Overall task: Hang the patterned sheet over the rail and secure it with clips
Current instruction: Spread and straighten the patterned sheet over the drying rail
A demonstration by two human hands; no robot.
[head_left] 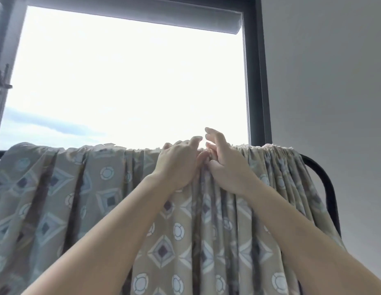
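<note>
From the head view, the patterned sheet (170, 220) already hangs over the dark rail (322, 175) before the window (130, 81), bunched into soft pleats along the top. The left hand (179, 165) and right hand (224, 165) meet at the fold, each grip pinching gathered cloth; no clip is visible between them. The fabric looks light, limp and likely to slide, so it is best held right at the rail where the layers stack.
</note>
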